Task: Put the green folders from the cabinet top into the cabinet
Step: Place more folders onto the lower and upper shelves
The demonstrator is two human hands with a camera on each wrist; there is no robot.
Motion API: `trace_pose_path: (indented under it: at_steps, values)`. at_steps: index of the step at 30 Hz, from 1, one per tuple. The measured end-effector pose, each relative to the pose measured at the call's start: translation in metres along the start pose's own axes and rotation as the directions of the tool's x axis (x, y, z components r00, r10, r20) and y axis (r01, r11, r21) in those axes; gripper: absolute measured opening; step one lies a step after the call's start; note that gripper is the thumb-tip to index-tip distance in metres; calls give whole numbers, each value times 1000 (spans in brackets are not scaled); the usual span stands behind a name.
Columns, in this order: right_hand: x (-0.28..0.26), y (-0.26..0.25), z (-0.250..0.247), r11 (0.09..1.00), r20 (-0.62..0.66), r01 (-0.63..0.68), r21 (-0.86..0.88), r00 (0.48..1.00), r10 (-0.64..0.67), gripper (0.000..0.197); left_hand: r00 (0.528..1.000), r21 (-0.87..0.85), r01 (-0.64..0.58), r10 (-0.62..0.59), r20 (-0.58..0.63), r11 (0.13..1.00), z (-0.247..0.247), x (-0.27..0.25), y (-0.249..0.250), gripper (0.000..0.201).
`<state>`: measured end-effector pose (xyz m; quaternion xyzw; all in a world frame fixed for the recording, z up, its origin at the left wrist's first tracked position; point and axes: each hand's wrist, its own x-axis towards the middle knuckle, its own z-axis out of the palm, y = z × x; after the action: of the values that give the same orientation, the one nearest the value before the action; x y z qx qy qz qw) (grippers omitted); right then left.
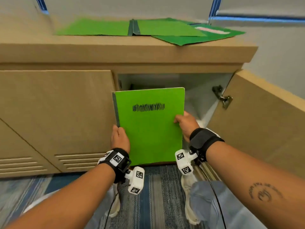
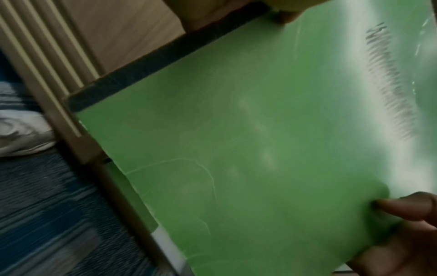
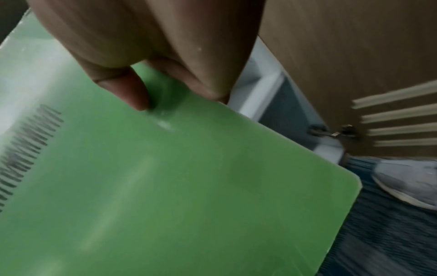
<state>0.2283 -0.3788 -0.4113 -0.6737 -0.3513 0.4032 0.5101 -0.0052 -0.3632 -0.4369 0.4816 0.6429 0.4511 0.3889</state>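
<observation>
— Head view: where's the folder (image 1: 149,128) now?

— Upright between my hands, long axis vertical, dark spine on the left, right in front of the open cabinet (image 1: 194,90) compartment. My left hand (image 1: 119,138) grips the spine edge low down; my right hand (image 1: 185,123) pinches the opposite edge a bit higher, thumb on the cover. Both are closed on it, so neither is nearer than the other.

— Which way does it have to go?

— Straight forward, away from me, into the opening behind it. The door (image 1: 257,123) stands swung out on my right, and I think the folder's top edge should pass under the frame if I keep it low.

— How many are left up there?

— On the worktop (image 1: 115,52) I count one folder lying open (image 1: 132,28) and at least one more (image 1: 214,35) beside it, overlapping; the stack's exact count I can't tell. One scribble (image 1: 148,106) marks the cover I'm holding
</observation>
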Motion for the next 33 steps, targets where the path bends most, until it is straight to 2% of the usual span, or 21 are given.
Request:
trace_pose_path:
  at_steps: [3, 6, 8, 11, 14, 16, 18, 22, 27, 29, 31, 33]
  values:
    - [11, 56, 4, 993, -1, -109, -46, 994, 109, 13, 998, 79, 62, -63, 7, 995, 25, 3, -51, 44]
    - [21, 99, 7, 975, 5, -190, -111, 981, 192, 12, 993, 119, 116, -118, 10, 986, 43, 4, -92, 23]
    - [29, 128, 8, 963, 12, -232, -137, 972, 235, 13, 989, 149, 144, -146, 3, 978, 54, 5, -119, 18]
    - [42, 171, 8, 944, 7, -296, -145, 954, 300, 17, 978, 195, 202, -209, 19, 960, 70, 7, -148, 21]
    - [49, 191, 9, 918, -13, -353, -181, 934, 357, 8, 970, 254, 225, -241, 33, 941, 84, 14, -168, 34]
    - [57, 205, 10, 903, -28, -384, -191, 922, 386, 21, 968, 310, 224, -249, 41, 924, 91, 18, -179, 34]
    - [67, 222, 10, 894, -23, -404, -194, 913, 408, 24, 958, 355, 247, -283, 53, 902, 96, 20, -188, 36]
    - [84, 250, 18, 869, -1, -424, -256, 899, 439, 8, 942, 384, 277, -327, 70, 881, 113, 31, -218, 30]
    - [110, 272, 20, 862, -1, -434, -263, 893, 449, 31, 922, 362, 344, -385, 43, 866, 138, 61, -236, 33]
    - [117, 283, 21, 860, -30, -436, -265, 895, 444, 35, 916, 381, 350, -397, 51, 856, 150, 76, -238, 33]
    - [125, 292, 22, 873, -58, -430, -231, 901, 429, 40, 919, 399, 310, -380, 108, 863, 162, 89, -243, 41]
    - [136, 299, 23, 888, -67, -420, -187, 907, 415, 43, 927, 474, 204, -325, 188, 856, 168, 96, -248, 78]
